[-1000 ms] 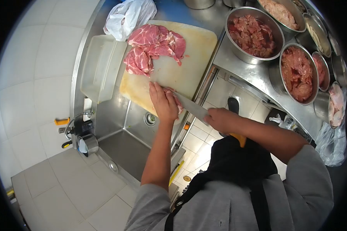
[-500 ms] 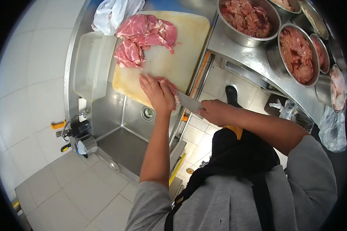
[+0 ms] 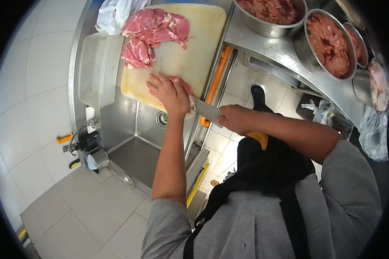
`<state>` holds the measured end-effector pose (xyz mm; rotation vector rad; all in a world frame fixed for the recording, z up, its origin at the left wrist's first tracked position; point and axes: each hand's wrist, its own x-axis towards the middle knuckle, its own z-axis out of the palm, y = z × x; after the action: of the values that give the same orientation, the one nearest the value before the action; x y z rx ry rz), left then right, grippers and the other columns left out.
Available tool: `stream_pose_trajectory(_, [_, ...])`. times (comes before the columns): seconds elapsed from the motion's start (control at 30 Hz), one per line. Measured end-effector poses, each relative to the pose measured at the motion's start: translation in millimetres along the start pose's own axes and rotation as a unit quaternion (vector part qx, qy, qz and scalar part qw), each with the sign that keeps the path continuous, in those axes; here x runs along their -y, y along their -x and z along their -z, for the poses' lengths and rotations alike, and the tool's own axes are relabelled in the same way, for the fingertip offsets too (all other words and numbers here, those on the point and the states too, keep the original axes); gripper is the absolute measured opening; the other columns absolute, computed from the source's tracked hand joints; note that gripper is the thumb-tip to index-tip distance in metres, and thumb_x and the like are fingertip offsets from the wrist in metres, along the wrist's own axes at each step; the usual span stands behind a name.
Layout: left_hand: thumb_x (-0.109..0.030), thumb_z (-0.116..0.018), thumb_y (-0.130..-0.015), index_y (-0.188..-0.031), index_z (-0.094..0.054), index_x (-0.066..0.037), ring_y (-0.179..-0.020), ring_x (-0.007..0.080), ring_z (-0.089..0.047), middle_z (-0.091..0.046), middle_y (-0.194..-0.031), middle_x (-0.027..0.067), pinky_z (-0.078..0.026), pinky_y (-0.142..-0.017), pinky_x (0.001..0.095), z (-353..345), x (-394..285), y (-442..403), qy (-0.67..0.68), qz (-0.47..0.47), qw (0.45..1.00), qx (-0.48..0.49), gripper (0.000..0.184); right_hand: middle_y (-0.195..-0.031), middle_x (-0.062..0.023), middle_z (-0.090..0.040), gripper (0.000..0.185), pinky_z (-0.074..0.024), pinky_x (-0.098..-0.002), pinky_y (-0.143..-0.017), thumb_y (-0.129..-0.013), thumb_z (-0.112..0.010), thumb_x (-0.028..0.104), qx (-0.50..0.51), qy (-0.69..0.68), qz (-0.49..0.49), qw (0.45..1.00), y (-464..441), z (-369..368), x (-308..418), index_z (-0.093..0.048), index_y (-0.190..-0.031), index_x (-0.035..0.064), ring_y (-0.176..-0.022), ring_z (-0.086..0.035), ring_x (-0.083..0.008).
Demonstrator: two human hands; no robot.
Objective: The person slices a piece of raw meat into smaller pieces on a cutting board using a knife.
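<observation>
My left hand [image 3: 170, 94] lies flat with its fingers stretched over a piece of raw meat [image 3: 183, 84], pressing it on the pale cutting board [image 3: 183, 58]. My right hand [image 3: 234, 118] is closed round the handle of a knife [image 3: 208, 111], which it mostly hides. The wide blade points left, its tip end against the meat's right edge beside my left hand; whether it is in the meat I cannot tell. Farther up the board, larger slabs of marbled raw meat [image 3: 155, 28] lie apart from both hands.
Left of the board stands a translucent plastic tub [image 3: 88, 71], with a white plastic bag [image 3: 114, 16] behind it. Below the board is a steel sink [image 3: 138, 159]. Metal bowls of cut meat [image 3: 330, 45] crowd the steel counter [image 3: 268, 54] at right.
The whole view has shifted, so the board, bowls and meat appear slightly higher and farther left. My left hand still presses the meat, and the knife stays at its right edge.
</observation>
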<state>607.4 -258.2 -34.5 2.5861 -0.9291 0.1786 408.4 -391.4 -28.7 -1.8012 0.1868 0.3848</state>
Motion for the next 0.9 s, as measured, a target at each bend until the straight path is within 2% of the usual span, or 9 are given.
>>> stream_pose_trajectory(0.1, [-0.038,-0.039,-0.102,-0.150,-0.026,0.009,-0.143,0.0586,-0.009,-0.016,-0.157,0.0346,-0.005,-0.115,0.0664,2.9,-6.9,-4.2,-0.028,-0.006,0.999,0.034,0.069,-0.064,-0.0245,-0.062,0.040,-0.0531,-0.0442,-0.048,-0.099,-0.047,0.028,0.118,-0.086,-0.127,0.981,-28.0,24.9,39.0,-0.055,-0.104,-0.0118,-0.045,-0.062,-0.0344])
stream_pose_trajectory(0.2, [-0.037,-0.040,-0.100,-0.149,-0.026,0.010,-0.144,0.0583,-0.008,-0.017,-0.157,0.0342,-0.005,-0.115,0.0673,9.7,-11.3,-6.9,-0.063,-0.010,0.996,0.064,0.069,-0.064,-0.0140,-0.058,0.036,-0.0493,-0.0405,-0.041,-0.101,-0.047,0.028,0.109,-0.097,-0.098,0.984,-33.8,23.1,46.3,-0.053,-0.098,-0.0068,-0.047,-0.060,-0.0246])
stream_pose_trajectory(0.57, [-0.051,-0.048,-0.096,-0.153,-0.024,0.006,-0.148,0.0498,-0.006,-0.014,-0.160,0.0294,-0.002,-0.118,0.0620,30.9,-11.1,-23.1,-0.049,0.067,0.982,0.167,0.084,-0.071,-0.0180,-0.066,0.038,-0.0543,-0.0425,-0.053,-0.099,-0.044,0.031,0.204,0.082,-0.095,0.971,19.2,33.3,32.2,-0.062,-0.106,-0.0023,-0.053,-0.065,-0.0283])
stream_pose_trajectory(0.63, [-0.059,-0.061,-0.088,-0.153,-0.025,0.002,-0.148,0.0480,-0.012,-0.019,-0.159,0.0297,-0.007,-0.118,0.0611,44.4,-15.5,-26.2,-0.140,0.034,0.972,0.187,0.096,-0.077,-0.0166,-0.070,0.037,-0.0552,-0.0458,-0.062,-0.098,-0.047,0.030,0.205,0.173,-0.048,0.962,25.6,23.3,26.4,-0.067,-0.102,-0.0010,-0.063,-0.069,-0.0308])
stream_pose_trajectory(0.67, [-0.056,-0.075,-0.076,-0.141,-0.040,0.006,-0.134,0.0485,-0.041,-0.037,-0.147,0.0346,-0.031,-0.112,0.0553,49.2,-17.7,-25.7,-0.132,0.003,0.989,0.065,0.096,-0.082,-0.0171,-0.070,0.037,-0.0553,-0.0465,-0.068,-0.097,-0.048,0.030,0.188,0.195,-0.041,0.962,34.1,21.6,24.9,-0.068,-0.103,-0.0001,-0.071,-0.070,-0.0323])
stream_pose_trajectory(0.7, [-0.056,-0.075,-0.076,-0.141,-0.040,0.006,-0.134,0.0485,-0.041,-0.037,-0.147,0.0346,-0.031,-0.112,0.0553,56.5,-24.6,-28.7,-0.130,0.006,0.990,0.055,0.096,-0.086,-0.0175,-0.071,0.037,-0.0553,-0.0472,-0.074,-0.097,-0.048,0.030,0.171,0.219,-0.032,0.960,40.7,24.4,30.1,-0.069,-0.105,0.0007,-0.078,-0.071,-0.0338])
stream_pose_trajectory(0.77, [-0.046,-0.079,-0.072,-0.128,-0.048,0.006,-0.116,0.0433,-0.056,-0.053,-0.127,0.0287,-0.048,-0.098,0.0499,74.2,-39.2,-33.6,-0.072,0.206,0.960,0.176,0.082,-0.095,-0.0184,-0.071,0.037,-0.0535,-0.0484,-0.082,-0.097,-0.049,0.032,0.176,0.245,-0.054,0.952,51.3,35.0,49.2,-0.067,-0.112,0.0028,-0.090,-0.069,-0.0363])
stream_pose_trajectory(0.8, [-0.043,-0.079,-0.070,-0.116,-0.051,0.005,-0.097,0.0410,-0.063,-0.057,-0.113,0.0248,-0.054,-0.086,0.0453,72.6,-37.5,-33.9,-0.058,0.210,0.959,0.180,0.072,-0.097,-0.0185,-0.071,0.036,-0.0534,-0.0485,-0.083,-0.098,-0.049,0.032,0.161,0.252,-0.073,0.951,57.0,39.5,55.2,-0.066,-0.112,0.0031,-0.092,-0.069,-0.0368])
stream_pose_trajectory(0.9, [-0.046,-0.077,-0.069,-0.107,-0.058,0.008,-0.098,0.0413,-0.065,-0.061,-0.108,0.0265,-0.054,-0.085,0.0456,61.0,-45.1,-31.5,-0.057,0.202,0.974,0.082,0.069,-0.099,-0.0185,-0.070,0.035,-0.0533,-0.0490,-0.083,-0.099,-0.049,0.031,0.144,0.291,-0.088,0.942,71.2,50.8,68.7,-0.065,-0.111,0.0031,-0.095,-0.068,-0.0383])
